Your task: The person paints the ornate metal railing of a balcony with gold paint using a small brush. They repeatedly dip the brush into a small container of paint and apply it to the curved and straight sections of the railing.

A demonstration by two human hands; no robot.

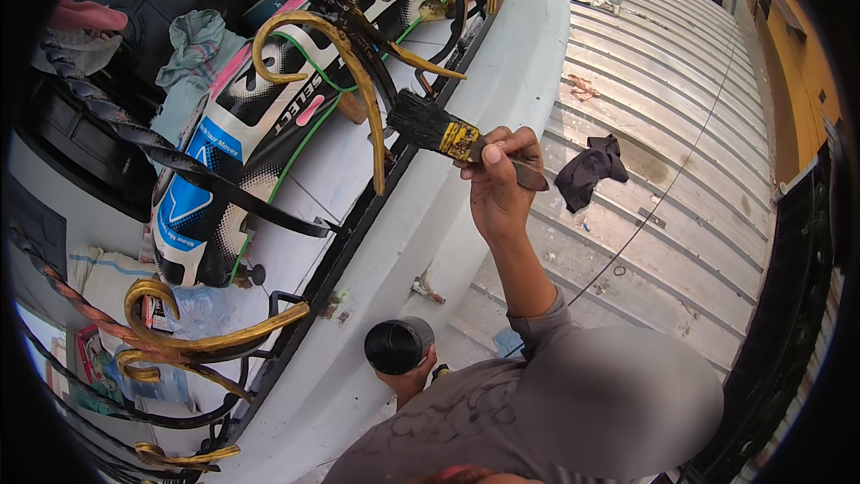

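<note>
My right hand (503, 170) is raised near the middle of the view, fingers closed round the handle of a flat paintbrush (459, 138). The brush has a yellow-smeared ferrule and black-coated bristles that point left, beside a gold-tipped scroll (369, 94) of the metal railing. Whether the bristles touch the metal I cannot tell. Lower down, my left hand (414, 384) grips a round can (396, 346) with dark paint inside. The can is upright, close to the pale wall ledge (358, 296); part of that hand is hidden behind the can and my sleeve.
Twisted black bars (179, 157) with gold curls line the ledge's left side. Behind them lie a large printed bag (224, 161) and a pale cloth (199, 49). To the right, below the ledge, a corrugated metal roof (663, 242) carries a dark cloth (589, 172) and a thin cable (641, 224).
</note>
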